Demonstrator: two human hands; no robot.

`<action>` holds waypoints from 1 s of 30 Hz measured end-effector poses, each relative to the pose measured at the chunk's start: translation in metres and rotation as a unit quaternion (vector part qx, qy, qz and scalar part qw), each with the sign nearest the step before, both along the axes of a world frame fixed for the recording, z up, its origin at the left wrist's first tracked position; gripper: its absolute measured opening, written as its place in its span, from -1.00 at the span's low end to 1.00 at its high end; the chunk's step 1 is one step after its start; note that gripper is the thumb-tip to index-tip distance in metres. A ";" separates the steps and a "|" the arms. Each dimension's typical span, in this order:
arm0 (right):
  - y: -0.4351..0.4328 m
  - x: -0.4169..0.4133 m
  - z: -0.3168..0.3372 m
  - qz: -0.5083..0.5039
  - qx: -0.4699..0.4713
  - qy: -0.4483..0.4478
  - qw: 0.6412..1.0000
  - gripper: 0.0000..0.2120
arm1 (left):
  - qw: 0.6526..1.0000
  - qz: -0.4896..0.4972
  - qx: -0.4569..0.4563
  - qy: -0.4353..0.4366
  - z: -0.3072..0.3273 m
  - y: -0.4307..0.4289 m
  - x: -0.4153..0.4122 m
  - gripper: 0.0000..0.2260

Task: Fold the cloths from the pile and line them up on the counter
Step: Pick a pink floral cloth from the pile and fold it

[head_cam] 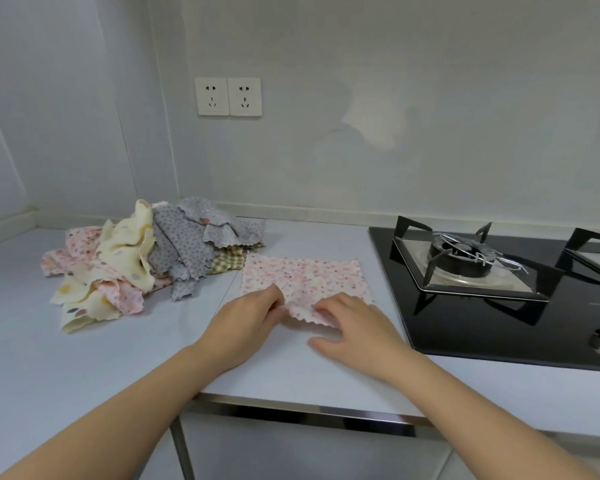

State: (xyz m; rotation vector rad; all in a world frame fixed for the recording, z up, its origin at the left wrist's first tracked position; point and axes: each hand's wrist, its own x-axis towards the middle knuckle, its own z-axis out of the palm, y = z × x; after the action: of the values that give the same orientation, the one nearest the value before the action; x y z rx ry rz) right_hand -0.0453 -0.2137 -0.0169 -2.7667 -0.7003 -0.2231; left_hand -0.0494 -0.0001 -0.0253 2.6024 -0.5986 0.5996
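spread cloth (pixel 305 277): pink floral on white | pile (pixel 146 258): grey floral, cream dotted, green check | hob (pixel 499 306): black

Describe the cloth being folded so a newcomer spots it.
Find the black gas hob. Just left of it lies a pink floral cloth, left hand and right hand at its near edge. Unlike the crumpled pile further left, it lies spread flat.

Left hand (pixel 246 317), right hand (pixel 354 327), fingers (pixel 274 301) curled.
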 end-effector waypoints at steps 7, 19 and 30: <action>-0.013 0.010 -0.007 -0.102 0.093 -0.062 0.988 -0.71 | 0.997 0.047 0.013 -0.056 -0.009 0.014 0.003 -0.66; -0.034 0.013 0.000 -0.137 0.457 -0.010 0.879 -0.83 | 0.960 0.129 -0.243 0.045 0.004 0.027 -0.001 -0.76; -0.033 0.007 0.005 -0.155 0.440 -0.018 0.884 -0.90 | 0.956 0.139 -0.250 0.070 0.008 0.024 -0.003 -0.66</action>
State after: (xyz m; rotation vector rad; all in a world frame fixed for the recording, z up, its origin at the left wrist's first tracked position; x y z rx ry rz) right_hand -0.0380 -0.2466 -0.0123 -1.9617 -0.0828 -0.5102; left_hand -0.0523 0.0234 -0.0172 2.2279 -0.0203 0.5576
